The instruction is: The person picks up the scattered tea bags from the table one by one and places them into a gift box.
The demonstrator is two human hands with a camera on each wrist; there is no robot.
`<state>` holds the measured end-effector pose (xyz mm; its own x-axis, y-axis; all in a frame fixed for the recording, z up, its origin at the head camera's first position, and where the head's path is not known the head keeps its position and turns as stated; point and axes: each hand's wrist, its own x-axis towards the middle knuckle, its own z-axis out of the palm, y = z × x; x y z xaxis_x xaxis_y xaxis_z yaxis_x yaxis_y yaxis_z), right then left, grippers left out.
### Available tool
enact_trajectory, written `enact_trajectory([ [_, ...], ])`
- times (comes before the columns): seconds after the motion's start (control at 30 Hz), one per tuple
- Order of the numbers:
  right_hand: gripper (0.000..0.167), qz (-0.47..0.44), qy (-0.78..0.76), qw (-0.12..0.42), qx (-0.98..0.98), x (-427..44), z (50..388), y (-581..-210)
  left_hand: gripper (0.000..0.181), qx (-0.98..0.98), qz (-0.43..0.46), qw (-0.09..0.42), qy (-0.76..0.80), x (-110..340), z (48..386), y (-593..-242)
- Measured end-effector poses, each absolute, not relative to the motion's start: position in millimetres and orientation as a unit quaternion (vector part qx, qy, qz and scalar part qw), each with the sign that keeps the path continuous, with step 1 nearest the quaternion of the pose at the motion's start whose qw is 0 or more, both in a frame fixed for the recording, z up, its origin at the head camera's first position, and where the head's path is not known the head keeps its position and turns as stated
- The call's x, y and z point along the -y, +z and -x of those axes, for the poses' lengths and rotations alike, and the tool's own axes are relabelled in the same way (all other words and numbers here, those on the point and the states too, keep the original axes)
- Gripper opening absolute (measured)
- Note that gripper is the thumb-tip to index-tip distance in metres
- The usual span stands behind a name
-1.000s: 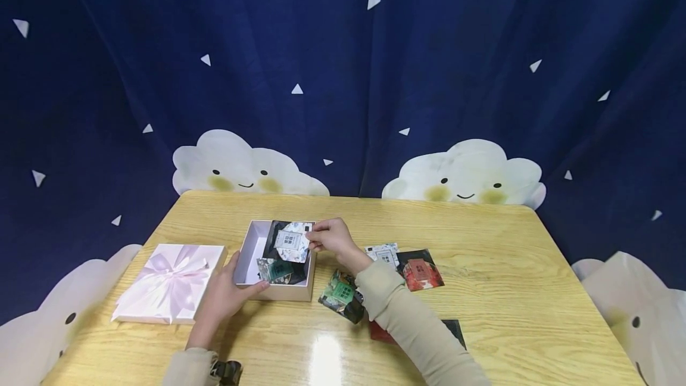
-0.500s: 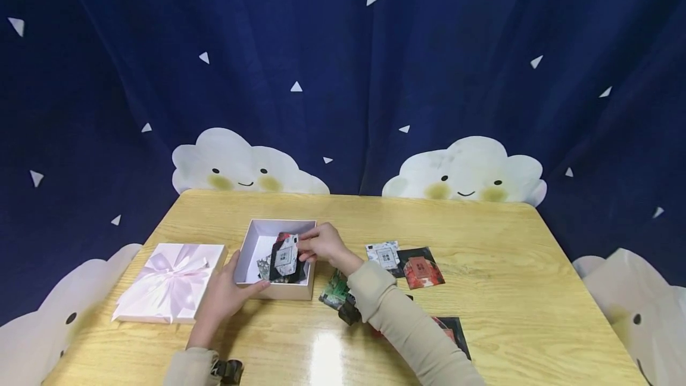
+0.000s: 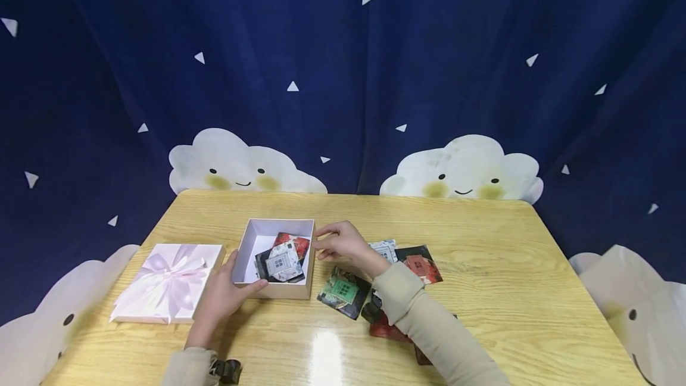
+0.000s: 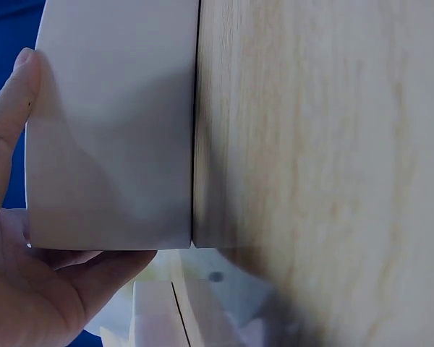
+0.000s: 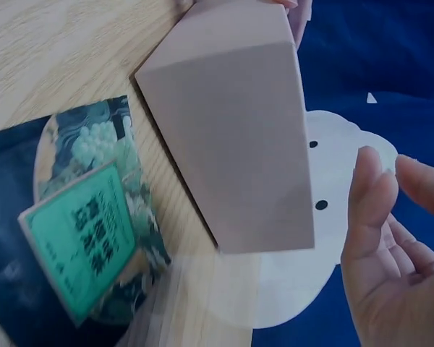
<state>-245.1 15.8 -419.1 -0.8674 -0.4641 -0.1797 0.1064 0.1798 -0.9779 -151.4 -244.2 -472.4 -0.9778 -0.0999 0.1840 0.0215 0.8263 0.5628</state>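
Note:
An uncovered pale box [image 3: 273,292] stands on the table, holding several sachets; a white floral one [image 3: 284,262] lies on top, with a red one [image 3: 296,242] partly beneath. My left hand [image 3: 222,293] grips the box's left front corner, thumb at the front rim, also against the box wall [image 4: 116,130] in the left wrist view. Just outside the box's right wall is my right hand [image 3: 345,246], fingers slightly bent and holding nothing. In the right wrist view that hand [image 5: 405,253] has a gap between thumb and forefinger.
A pink lid with a ribbon bow [image 3: 170,279] lies at the left. Right of the box are a green-labelled sachet [image 3: 343,292], a white one [image 3: 384,249] and a red-labelled one [image 3: 419,264]. More red sachets [image 3: 388,329] lie partly under the right forearm.
The right hand has let go of the white floral sachet, which now lies in the box, and moved right, out over the box's edge. The left hand keeps its grip on the box.

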Motion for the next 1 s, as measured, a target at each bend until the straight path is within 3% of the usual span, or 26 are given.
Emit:
enact_trajectory([
  [0.23, 0.036, 0.152, -0.612, 0.225, -0.743, -43.1, 241.8, -420.7, 0.106, 0.951, -0.025, 0.096, -0.294, 244.4, 151.3, -471.1],
  [0.53, 0.045, 0.255, -0.586, 0.234, -0.733, -87.6, 236.3, -422.6, 0.107, 0.951, -0.025, 0.097, -0.293, 243.5, 151.6, -472.7],
  [1.0, 0.042, 0.268, -0.548, 0.217, -0.762, -136.8, 225.4, -426.3, 0.107, 0.952, -0.028, 0.089, -0.29, 243.1, 150.9, -470.4],
])
